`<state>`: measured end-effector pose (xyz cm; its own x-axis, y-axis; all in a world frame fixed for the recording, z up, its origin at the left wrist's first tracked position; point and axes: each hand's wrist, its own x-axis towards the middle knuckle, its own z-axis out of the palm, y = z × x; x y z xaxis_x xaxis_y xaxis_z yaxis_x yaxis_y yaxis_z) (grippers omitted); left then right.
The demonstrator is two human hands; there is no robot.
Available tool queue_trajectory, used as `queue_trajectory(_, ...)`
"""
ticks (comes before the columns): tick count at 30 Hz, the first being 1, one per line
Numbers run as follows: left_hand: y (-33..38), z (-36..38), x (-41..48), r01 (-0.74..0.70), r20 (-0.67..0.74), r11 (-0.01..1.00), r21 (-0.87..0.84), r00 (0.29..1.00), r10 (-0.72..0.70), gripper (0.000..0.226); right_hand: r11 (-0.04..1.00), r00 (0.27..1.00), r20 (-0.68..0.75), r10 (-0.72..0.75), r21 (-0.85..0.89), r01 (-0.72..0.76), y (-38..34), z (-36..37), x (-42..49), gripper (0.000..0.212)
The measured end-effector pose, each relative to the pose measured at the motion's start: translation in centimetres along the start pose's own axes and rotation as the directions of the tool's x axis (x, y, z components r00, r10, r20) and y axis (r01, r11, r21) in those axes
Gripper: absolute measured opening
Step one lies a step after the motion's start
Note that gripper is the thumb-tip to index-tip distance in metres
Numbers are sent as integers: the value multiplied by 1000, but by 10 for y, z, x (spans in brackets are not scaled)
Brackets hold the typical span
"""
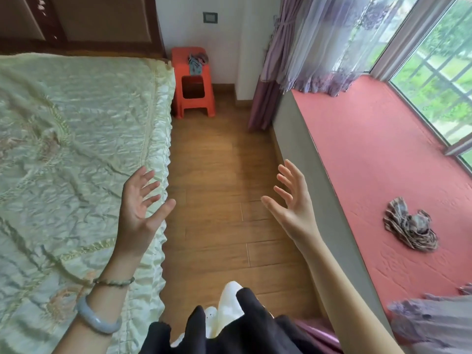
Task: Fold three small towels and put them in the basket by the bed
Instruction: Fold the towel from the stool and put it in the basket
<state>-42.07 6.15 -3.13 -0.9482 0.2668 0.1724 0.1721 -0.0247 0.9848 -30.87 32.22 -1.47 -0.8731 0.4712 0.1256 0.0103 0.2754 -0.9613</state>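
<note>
My left hand (pixel 143 200) is held out over the bed's right edge, fingers spread, holding nothing. My right hand (pixel 291 200) is raised over the wooden floor with spread fingers, also empty. A crumpled striped brown-grey towel (pixel 408 226) lies on the red window seat to the right of my right hand. Another small crumpled cloth (pixel 197 63), blue-grey, lies on the orange stool at the far end of the aisle. No basket is in view.
A bed with a pale green quilted cover (pixel 71 162) fills the left. An orange plastic stool (pixel 192 83) stands by the headboard. A red window seat (pixel 378 154) runs along the right under purple curtains (pixel 306 47). A wooden floor aisle (pixel 222 175) lies between.
</note>
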Motion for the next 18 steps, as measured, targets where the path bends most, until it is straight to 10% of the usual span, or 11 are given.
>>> queue_trajectory(18, -65, 43, 352, 12, -73, 999, 37, 997, -9, 75, 1000, 996, 90, -2, 8, 1, 42, 55, 384, 78)
